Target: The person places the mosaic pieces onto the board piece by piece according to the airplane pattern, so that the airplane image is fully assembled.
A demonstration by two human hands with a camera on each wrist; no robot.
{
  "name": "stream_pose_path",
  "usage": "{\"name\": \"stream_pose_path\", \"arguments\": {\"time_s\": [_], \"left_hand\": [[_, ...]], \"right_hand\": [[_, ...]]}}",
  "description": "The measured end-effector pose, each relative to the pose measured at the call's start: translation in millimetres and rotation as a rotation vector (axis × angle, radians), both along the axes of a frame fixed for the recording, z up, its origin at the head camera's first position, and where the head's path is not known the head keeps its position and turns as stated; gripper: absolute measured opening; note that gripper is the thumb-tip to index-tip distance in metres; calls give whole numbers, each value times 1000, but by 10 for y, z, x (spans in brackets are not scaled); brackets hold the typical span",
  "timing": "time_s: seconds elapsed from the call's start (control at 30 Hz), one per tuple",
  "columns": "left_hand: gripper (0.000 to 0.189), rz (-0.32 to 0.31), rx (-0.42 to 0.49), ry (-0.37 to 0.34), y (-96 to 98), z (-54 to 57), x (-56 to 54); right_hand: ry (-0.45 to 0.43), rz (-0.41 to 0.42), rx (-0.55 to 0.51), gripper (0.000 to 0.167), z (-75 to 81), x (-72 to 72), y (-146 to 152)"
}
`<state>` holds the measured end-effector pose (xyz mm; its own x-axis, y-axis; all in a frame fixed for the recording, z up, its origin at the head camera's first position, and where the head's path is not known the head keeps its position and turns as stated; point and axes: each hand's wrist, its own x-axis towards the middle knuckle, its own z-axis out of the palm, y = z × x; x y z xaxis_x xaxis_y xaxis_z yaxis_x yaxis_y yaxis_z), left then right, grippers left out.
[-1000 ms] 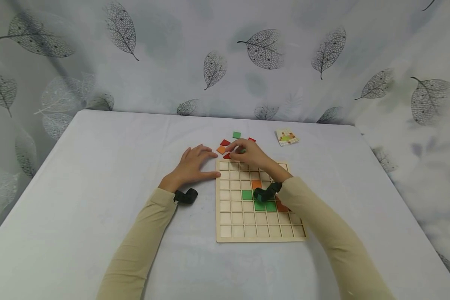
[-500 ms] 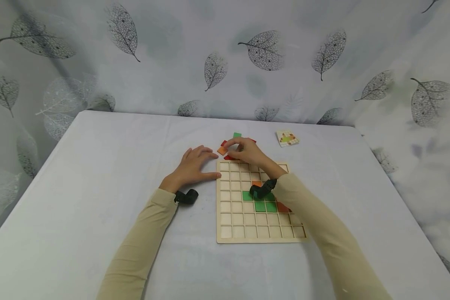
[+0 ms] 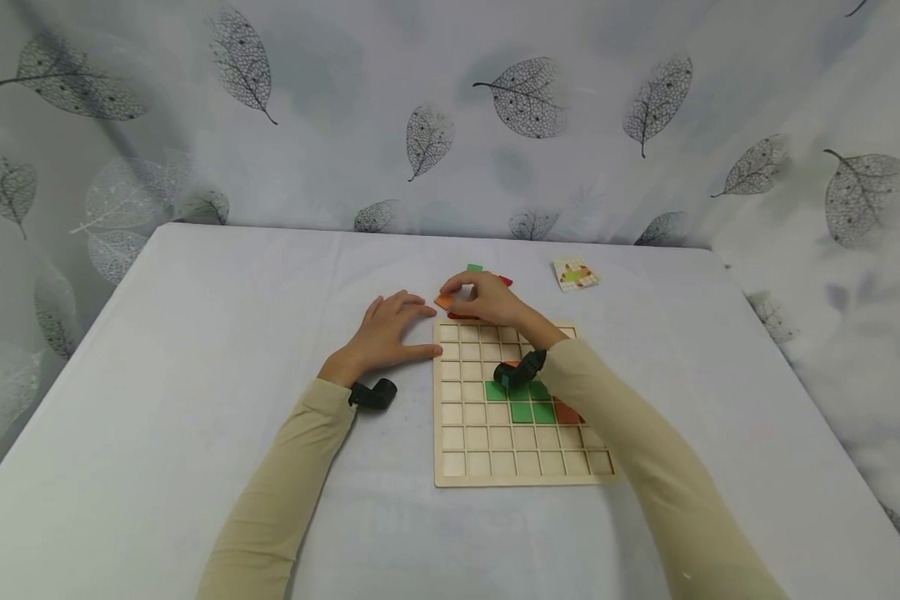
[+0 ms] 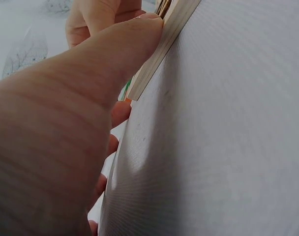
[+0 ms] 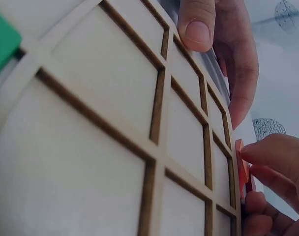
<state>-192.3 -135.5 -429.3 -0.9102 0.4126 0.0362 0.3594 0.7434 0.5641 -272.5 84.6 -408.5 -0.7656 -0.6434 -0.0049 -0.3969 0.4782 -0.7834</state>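
In the head view, a wooden grid board (image 3: 475, 438) lies on the table with green tiles (image 3: 521, 412) and orange tiles (image 3: 567, 412) in its cells. My left hand (image 3: 378, 337) rests with fingers spread at the board's left side; its thumb touches the edge, as the left wrist view shows. My right hand (image 3: 491, 298) reaches past the far edge, finger and thumb pinching at an orange tile (image 3: 443, 302). A red tile (image 3: 461, 316) lies under that hand, partly hidden. In the right wrist view, a fingertip touches the orange-red tile (image 5: 241, 164) beyond the board's edge.
Beyond the right hand lie a loose green tile (image 3: 475, 267) and a red tile (image 3: 506, 281). A small pattern card (image 3: 575, 274) sits at the back right of the white-covered table (image 3: 157, 375). A leaf-printed curtain (image 3: 330, 108) hangs behind.
My right hand has shifted a little left and away from me, onto the orange tile, covering a red tile seen earlier. The left hand and board have stayed put.
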Motion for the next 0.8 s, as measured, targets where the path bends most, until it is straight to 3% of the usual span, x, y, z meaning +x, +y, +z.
{"name": "stream_pose_path", "arguments": {"time_s": [0.57,0.8], "left_hand": [[63,7,4,-3,-2,-8,1],[64,2,4,1,-8,14,9]], "right_hand": [[100,9,24,23,3,27,-58],[98,-3,77,31,28,16,-85]]}}
